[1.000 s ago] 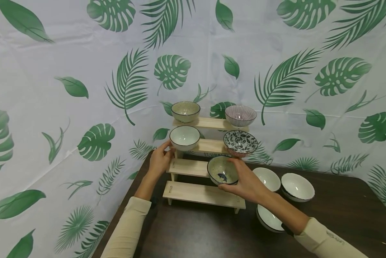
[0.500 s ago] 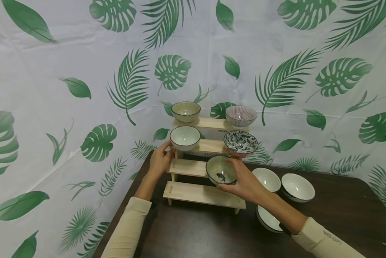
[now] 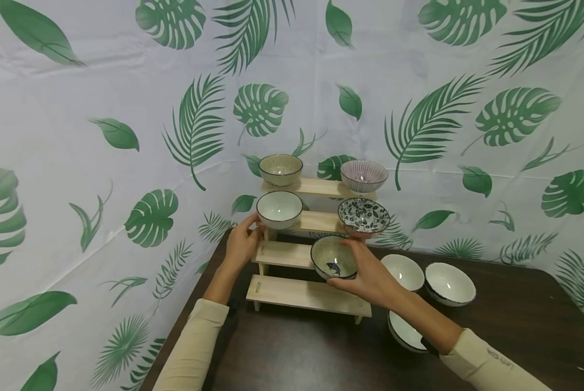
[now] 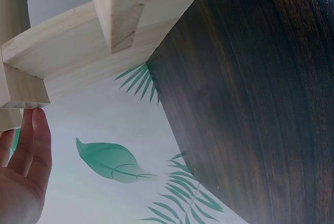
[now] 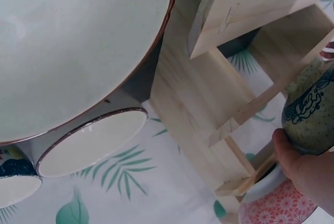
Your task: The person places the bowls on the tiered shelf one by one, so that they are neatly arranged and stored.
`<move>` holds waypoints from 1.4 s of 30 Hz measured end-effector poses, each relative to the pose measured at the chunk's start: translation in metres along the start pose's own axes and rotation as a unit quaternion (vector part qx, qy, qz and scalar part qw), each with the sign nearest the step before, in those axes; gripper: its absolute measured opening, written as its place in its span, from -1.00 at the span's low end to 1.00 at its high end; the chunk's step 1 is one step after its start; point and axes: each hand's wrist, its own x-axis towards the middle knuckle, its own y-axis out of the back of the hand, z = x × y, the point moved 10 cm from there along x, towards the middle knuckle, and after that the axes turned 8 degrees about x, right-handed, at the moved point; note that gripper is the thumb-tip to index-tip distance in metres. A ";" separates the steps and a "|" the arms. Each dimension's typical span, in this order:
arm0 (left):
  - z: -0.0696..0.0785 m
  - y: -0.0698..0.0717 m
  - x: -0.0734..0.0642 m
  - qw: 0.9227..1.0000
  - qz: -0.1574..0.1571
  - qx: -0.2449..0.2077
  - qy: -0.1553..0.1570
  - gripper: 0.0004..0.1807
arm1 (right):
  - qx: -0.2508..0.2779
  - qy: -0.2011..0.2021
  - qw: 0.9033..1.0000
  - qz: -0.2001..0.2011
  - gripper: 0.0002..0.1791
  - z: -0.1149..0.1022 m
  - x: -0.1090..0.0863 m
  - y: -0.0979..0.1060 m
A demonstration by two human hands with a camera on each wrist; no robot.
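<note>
My right hand (image 3: 370, 274) pinches a speckled grey-green bowl (image 3: 326, 252) with a blue fish inside, thumb on the near rim and fingers at the back. It is held at the right part of the stand's third step from the top; whether its base touches the wood is hidden. In the right wrist view the dark pattern on the bowl's outside (image 5: 310, 114) shows. My left hand (image 3: 243, 241) touches the left end of the wooden step stand (image 3: 311, 296), beside a white bowl (image 3: 279, 209). Its fingers (image 4: 42, 135) lie fairly straight against the board end in the left wrist view.
A speckled bowl (image 3: 280, 169) and a pink striped bowl (image 3: 364, 175) stand on the top step. A black-flowered bowl (image 3: 363, 215) sits right on the second step. White-lined bowls (image 3: 450, 283) stand on the dark table (image 3: 292, 358) at right. A leaf-print cloth (image 3: 316, 98) hangs behind.
My right hand has shifted the fish bowl slightly to the left. The left hand stays at the stand's end.
</note>
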 end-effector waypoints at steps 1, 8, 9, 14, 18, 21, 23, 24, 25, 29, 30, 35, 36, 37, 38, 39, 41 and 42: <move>0.000 0.000 0.000 1.000 0.000 0.000 0.001 -0.57 | 0.000 0.001 1.000 0.001 0.04 0.000 0.000 0.000; -0.003 -0.002 0.000 1.000 -0.006 0.003 0.013 -0.55 | -0.002 0.009 1.000 0.009 0.04 -0.002 0.002 -0.002; -0.003 -0.002 0.000 1.000 -0.006 0.003 0.012 -0.55 | 0.000 0.010 1.000 0.010 0.05 -0.003 0.002 -0.002; 0.000 0.000 0.001 1.000 -0.001 0.001 0.003 -0.56 | 0.004 0.008 1.000 0.017 0.06 -0.004 0.003 -0.001; 0.001 0.001 0.001 1.000 0.004 0.002 0.000 -0.57 | 0.013 0.000 1.000 0.023 0.06 -0.001 0.003 -0.003; 0.001 0.002 0.000 1.000 0.005 0.000 0.004 -0.57 | 0.022 -0.008 0.999 0.025 0.07 0.000 0.003 -0.004; 0.000 0.002 0.000 1.000 0.006 -0.001 0.005 -0.57 | 0.027 -0.011 0.999 0.026 0.09 0.000 0.003 -0.005; 0.000 0.002 -0.001 1.000 0.005 -0.002 0.005 -0.57 | 0.027 -0.013 0.999 0.026 0.09 0.000 0.003 -0.005; 0.000 0.001 -0.001 1.000 0.004 -0.002 0.005 -0.57 | 0.028 -0.015 0.999 0.026 0.10 0.001 0.003 -0.006; -0.001 0.001 -0.001 1.000 0.004 -0.004 0.007 -0.56 | 0.031 -0.019 0.999 0.028 0.11 0.001 0.003 -0.006; -0.001 0.001 -0.001 1.000 0.004 -0.004 0.008 -0.56 | 0.031 -0.019 0.999 0.028 0.11 0.001 0.004 -0.007; -0.002 0.001 -0.001 1.000 0.002 -0.005 0.011 -0.56 | 0.036 -0.020 0.999 0.026 0.13 0.001 0.005 -0.009; -0.002 0.001 -0.001 1.000 0.002 -0.005 0.010 -0.56 | 0.038 -0.020 0.999 0.025 0.13 0.001 0.005 -0.009; -0.002 0.000 -0.001 1.000 0.001 -0.005 0.010 -0.56 | 0.040 -0.019 0.999 0.025 0.13 0.001 0.006 -0.010; -0.001 0.000 -0.001 1.000 0.000 -0.006 0.010 -0.56 | 0.042 -0.019 0.999 0.024 0.13 0.001 0.006 -0.010; -0.001 0.000 -0.001 1.000 0.000 -0.007 0.010 -0.56 | 0.044 -0.019 0.999 0.024 0.13 0.002 0.007 -0.011; -0.002 0.000 0.000 1.000 -0.001 -0.007 0.011 -0.56 | 0.042 -0.016 0.999 0.024 0.13 0.001 0.008 -0.011; -0.001 0.000 0.000 1.000 -0.001 -0.006 0.010 -0.56 | 0.042 -0.016 0.999 0.025 0.12 0.001 0.008 -0.011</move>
